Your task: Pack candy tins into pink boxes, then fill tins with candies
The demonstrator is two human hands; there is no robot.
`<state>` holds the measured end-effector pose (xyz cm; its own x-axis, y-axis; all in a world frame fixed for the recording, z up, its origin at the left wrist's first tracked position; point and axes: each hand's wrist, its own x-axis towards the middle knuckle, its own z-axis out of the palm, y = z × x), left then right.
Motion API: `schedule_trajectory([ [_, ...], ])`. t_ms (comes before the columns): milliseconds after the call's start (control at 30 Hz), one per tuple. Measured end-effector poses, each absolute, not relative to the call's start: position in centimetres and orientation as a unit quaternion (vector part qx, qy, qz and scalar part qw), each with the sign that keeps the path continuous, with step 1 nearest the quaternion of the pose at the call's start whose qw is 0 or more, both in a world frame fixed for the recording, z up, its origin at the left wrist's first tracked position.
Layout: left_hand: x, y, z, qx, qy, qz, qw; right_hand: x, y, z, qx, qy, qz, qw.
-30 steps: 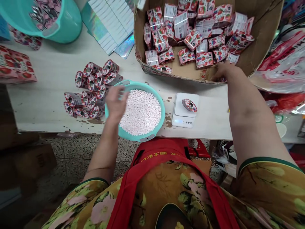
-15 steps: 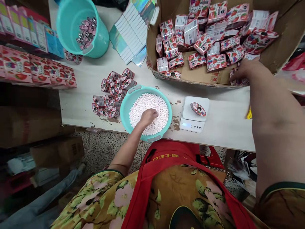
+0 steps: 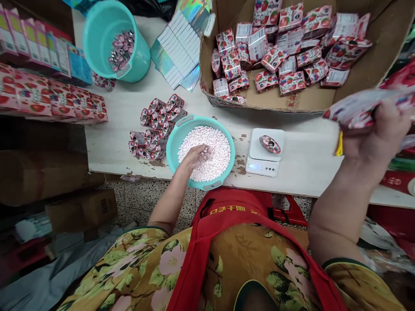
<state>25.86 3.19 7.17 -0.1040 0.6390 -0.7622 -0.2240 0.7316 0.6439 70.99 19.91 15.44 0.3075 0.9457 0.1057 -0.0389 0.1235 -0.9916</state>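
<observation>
My left hand (image 3: 194, 157) is inside a turquoise basin (image 3: 171, 149), its curled fingers holding a few of the small white candies (image 3: 212, 168) that fill it. At the right, my right hand (image 3: 372, 134) grips a strawberry-printed packet (image 3: 353, 110) just outside the cardboard box; part of the packet is hidden by the fingers and motion blur. Between the hands is a white digital scale (image 3: 264, 166). On its plate rests one strawberry-printed container (image 3: 269, 144) with a round hole in its top.
Several similar holed containers (image 3: 155, 123) stand left of the basin. Behind them are a turquoise bucket (image 3: 141, 56) of shiny pink-and-silver pieces and white-strip sheets (image 3: 178, 47). A cardboard box (image 3: 304, 103) with strawberry packs lies at the back right. Strawberry-printed cartons (image 3: 34, 93) line the left.
My right hand has come out of the box's front right corner, moving right and toward me with the packet. My left hand has turned, showing candies at its fingertips.
</observation>
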Motion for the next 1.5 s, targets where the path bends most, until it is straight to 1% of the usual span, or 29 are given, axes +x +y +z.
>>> schedule_trajectory([
  [67,27.0,3.7,8.3,0.241,0.688,0.264,0.632,71.1,15.2,15.5,-0.487,-0.387,0.462,0.632],
  [133,29.2,5.0,9.6,0.382,0.687,0.192,0.588,71.4,11.2,14.7,-0.510,-0.323,0.495,0.626],
  [233,34.8,8.1,11.0,0.601,0.599,0.121,0.515,71.9,6.7,12.8,-0.575,-0.223,0.534,0.579],
  [300,39.3,10.4,11.0,0.699,0.529,0.089,0.473,72.1,4.5,11.6,-0.593,-0.180,0.562,0.547],
  [367,43.3,12.3,10.4,0.752,0.494,0.061,0.432,72.1,2.8,10.4,-0.596,-0.156,0.579,0.535],
  [433,46.1,13.5,9.6,0.783,0.491,0.030,0.382,72.1,1.5,9.5,-0.595,-0.135,0.582,0.537],
  [533,47.9,14.1,8.8,0.810,0.488,-0.001,0.325,72.4,0.2,8.5,-0.593,-0.099,0.584,0.545],
  [667,47.6,14.0,8.9,0.810,0.481,0.024,0.335,73.1,-0.5,7.7,-0.597,-0.071,0.581,0.549],
  [800,46.3,14.6,9.2,0.785,0.509,0.050,0.351,73.8,-0.2,7.6,-0.605,-0.045,0.579,0.545],
  [867,45.9,14.9,9.0,0.787,0.518,0.066,0.330,74.0,0.2,7.7,-0.603,-0.047,0.584,0.542],
  [933,46.1,14.8,8.6,0.813,0.495,0.059,0.299,73.9,0.6,7.9,-0.595,-0.054,0.595,0.538],
  [1067,47.6,13.9,8.1,0.858,0.440,-0.025,0.263,73.0,1.4,8.2,-0.578,-0.026,0.632,0.515],
  [1167,46.4,14.2,9.2,0.825,0.514,-0.013,0.236,72.2,2.5,7.8,-0.594,-0.048,0.629,0.500],
  [1267,40.8,13.5,12.1,0.748,0.629,0.086,0.194,70.8,3.8,7.1,-0.577,-0.114,0.634,0.503],
  [1367,31.7,9.9,15.2,0.639,0.741,0.173,0.114,68.6,4.9,6.9,-0.525,-0.146,0.676,0.496],
  [1433,25.3,6.0,16.1,0.551,0.814,0.174,0.065,66.7,5.7,6.9,-0.510,-0.158,0.703,0.470],
  [1500,19.9,1.8,15.8,0.460,0.877,0.132,0.042,64.7,6.6,6.9,-0.511,-0.172,0.722,0.434],
])
